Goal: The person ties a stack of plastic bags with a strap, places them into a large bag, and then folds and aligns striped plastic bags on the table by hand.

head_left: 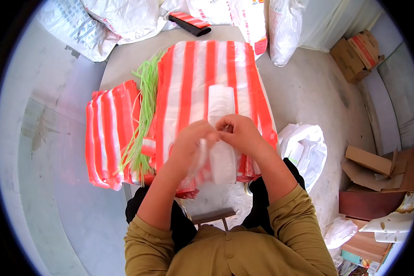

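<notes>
Bare grey floor (pixel 303 92) off to the right, cardboard boxes (pixel 354 55) upper right, open carton (pixel 372 168) lower right. White printed sacks (pixel 124 18) along the far side of the table (pixel 117 62); small black bundle (pixel 200 31) with striped top at the far end.

On the table: big stack of red-and-white striped plastic (pixel 195 69) in the middle, smaller striped stack (pixel 108 133) to its left, bunch of green strands (pixel 145 106) draped between. White folded plastic strip (pixel 221 99) lying lengthwise on the big stack, showing above and below the hands.

Both hands over the strip, fingertips close together; can't confirm contact. Left hand (pixel 191 142) motion-blurred, fingers curled, whitish film (pixel 201 154) at the fingers; can't tell if gripping it. Right hand (pixel 244 131) with thumb and forefinger brought together near the strip; can't tell if pinching anything. White open bag (pixel 319 147) beside the right knee.
</notes>
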A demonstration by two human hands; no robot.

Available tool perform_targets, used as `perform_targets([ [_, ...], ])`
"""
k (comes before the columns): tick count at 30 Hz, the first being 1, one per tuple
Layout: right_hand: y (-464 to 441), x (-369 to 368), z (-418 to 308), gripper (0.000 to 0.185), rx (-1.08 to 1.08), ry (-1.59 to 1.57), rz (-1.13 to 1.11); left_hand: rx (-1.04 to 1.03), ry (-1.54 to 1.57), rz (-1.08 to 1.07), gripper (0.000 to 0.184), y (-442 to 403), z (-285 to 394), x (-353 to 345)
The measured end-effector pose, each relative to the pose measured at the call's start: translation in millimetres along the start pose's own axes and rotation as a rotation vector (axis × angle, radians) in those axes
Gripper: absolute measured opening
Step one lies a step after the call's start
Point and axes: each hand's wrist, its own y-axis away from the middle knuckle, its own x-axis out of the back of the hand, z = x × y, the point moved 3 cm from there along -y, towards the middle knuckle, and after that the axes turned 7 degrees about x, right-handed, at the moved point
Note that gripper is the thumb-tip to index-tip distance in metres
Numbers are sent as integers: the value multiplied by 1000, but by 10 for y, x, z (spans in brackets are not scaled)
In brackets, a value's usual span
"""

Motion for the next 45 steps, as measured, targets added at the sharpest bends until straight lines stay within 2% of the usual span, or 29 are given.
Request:
perform_targets([
  [3, 47, -15, -3, 23, -6, 0, 26, -114, -165, -163, 8, 21, 117, -214],
  [4, 63, -16, 10, 23, 11, 9, 40, -173, -236, -178, 22, 19, 210, -289],
  [8, 96, -25, 103, 21, 71, -42, 94, -258, -298, -125, 25, 86, 291, -456],
  [10, 97, -5, 105, 17, 359, 54, 92, -262, -233, -85, 28, 75, 334, -470],
  [11, 109, 3, 86, 16, 504, 103, 91, -187, -274, -54, 28, 55, 358, -451],
  [14, 128, -37, 186, 13, -52, -369, 89, 17, -335, 51, 29, -7, 352, -365],
  [16, 135, -10, 71, 12, 135, -103, 100, 126, -296, 146, 32, -93, 133, -292],
  [17, 137, -2, 12, 11, 228, 32, 103, 130, -292, 121, 33, -91, 32, -267],
  [18, 129, 0, -12, 13, 220, 91, 94, 134, -287, 95, 34, -88, -54, -231],
  [21, 131, 12, -55, 11, 133, 50, 78, 193, -227, 63, 33, -82, -131, -203],
  [25, 117, -14, 1, 12, 174, -49, 100, 352, -165, 59, 28, -92, -168, -162],
  [28, 110, -7, 43, 17, 149, -105, 60, 382, -183, 36, 20, -89, -222, -128],
  [30, 116, 34, -2, 23, 65, -109, -23, 381, -173, 53, 21, -94, -197, -124],
  [33, 129, 72, -130, 33, 57, -10, -81, 373, -123, 70, 20, -83, -239, -132],
  [36, 132, 71, -214, 34, 87, 101, -100, 372, -170, 67, 17, -79, -256, -137],
  [39, 144, 41, -172, 31, 249, 155, -14, 351, -241, 72, 16, -79, -236, -130],
  [43, 132, 30, -74, 27, 227, 65, 8, 394, -186, 90, 18, -69, -212, -133],
  [45, 117, 29, -42, 23, 221, -14, 4, 268, -156, 98, 18, -54, -271, -147],
])
